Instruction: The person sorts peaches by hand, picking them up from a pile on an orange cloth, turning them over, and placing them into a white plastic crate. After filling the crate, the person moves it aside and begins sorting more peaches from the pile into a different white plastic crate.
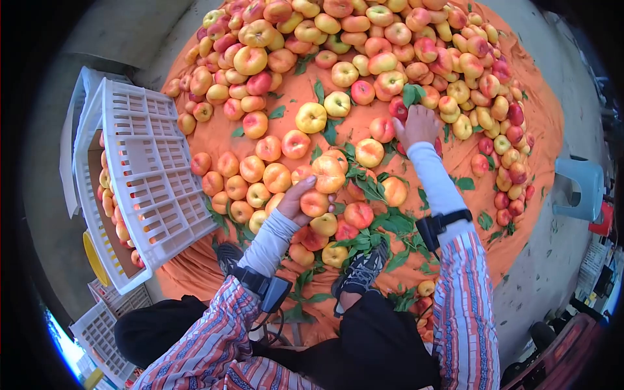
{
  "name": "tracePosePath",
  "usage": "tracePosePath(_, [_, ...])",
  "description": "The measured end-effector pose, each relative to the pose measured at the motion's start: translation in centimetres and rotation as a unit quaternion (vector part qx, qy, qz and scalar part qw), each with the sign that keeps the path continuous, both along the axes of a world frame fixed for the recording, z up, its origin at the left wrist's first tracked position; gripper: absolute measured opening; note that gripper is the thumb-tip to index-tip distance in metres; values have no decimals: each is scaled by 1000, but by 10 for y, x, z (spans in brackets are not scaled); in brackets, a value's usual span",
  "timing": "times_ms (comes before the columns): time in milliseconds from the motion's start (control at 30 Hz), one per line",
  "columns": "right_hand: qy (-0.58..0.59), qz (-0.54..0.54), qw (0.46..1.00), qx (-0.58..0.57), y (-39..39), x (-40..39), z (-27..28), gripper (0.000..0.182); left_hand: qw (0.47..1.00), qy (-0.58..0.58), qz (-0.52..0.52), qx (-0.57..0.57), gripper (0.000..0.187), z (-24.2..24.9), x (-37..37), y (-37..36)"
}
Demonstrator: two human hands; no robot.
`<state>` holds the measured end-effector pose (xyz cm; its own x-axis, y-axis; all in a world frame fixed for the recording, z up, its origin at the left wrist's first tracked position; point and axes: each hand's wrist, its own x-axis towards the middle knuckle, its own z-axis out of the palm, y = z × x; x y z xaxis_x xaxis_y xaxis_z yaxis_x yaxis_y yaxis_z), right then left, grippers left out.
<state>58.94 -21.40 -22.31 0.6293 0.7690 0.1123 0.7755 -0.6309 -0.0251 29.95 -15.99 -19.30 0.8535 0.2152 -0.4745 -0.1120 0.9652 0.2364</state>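
My left hand is closed around flat peaches, with its thumb against a large orange-yellow one and another orange peach against the fingers. Some of its fingertips are hidden behind the fruit. Farther forward, my right hand reaches palm down into the near edge of the pile, fingers stretched apart. A dark red peach lies just beyond its thumb, close to a green leaf. Loose peaches and leafy sprigs surround the left hand.
A big heap of flat peaches covers the far part of the orange cloth. At left, a white slatted crate stands tilted by a container of peaches. A blue stool is at right. My shoes rest near the fruit.
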Motion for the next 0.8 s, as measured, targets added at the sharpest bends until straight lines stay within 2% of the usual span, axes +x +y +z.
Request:
tracePosePath(100, [60, -78, 995, -27, 28, 5, -13, 45, 1000, -15, 15, -19, 39, 0, 6, -3])
tracePosePath(200, [99, -83, 992, -8, 27, 4, -2, 46, 999, -18, 17, -34, 38, -6, 10, -5])
tracePosePath(300, [219, 16, 956, 197, -2, -17, 20, 48, 997, -55, -4, -56, 48, -11, 15, -4])
tracePosePath(333, [218, 63, 941, 252, -12, -29, 14, 39, 997, -50, -1, -55, 50, -11, 19, -7])
tracePosePath(367, [325, 71, 910, 245, -25, -49, 23, 42, 997, -45, 0, -56, 53, -1, 26, -9])
tracePosePath(433, [359, 65, 924, 112, -48, -88, 46, 42, 998, -29, -5, -57, 54, -4, 32, -14])
tracePosePath(467, [418, 43, 906, 54, -58, -103, 53, 41, 997, -16, -5, -70, 52, -8, 31, -18])
tracePosePath(533, [434, 143, 885, 94, -76, -117, 39, 41, 996, 13, -4, -92, 47, -14, 28, -24])
tracePosePath(633, [550, 38, 834, 30, -74, -91, 54, 42, 993, -2, 4, -115, 42, -19, 21, -31])
tracePosePath(667, [386, 40, 920, 51, -73, -80, 44, 42, 992, -10, 9, -127, 40, -20, 19, -32])
tracePosePath(700, [208, 40, 975, 71, -72, -68, 28, 42, 993, 12, 7, -113, 38, -16, 20, -32])
tracePosePath(767, [119, 37, 992, 18, -67, -44, 3, 45, 994, 13, 20, -105, 39, -13, 19, -32])
tracePosePath(800, [134, 25, 991, -12, -64, -38, -9, 45, 994, 14, 22, -102, 39, -11, 18, -34])
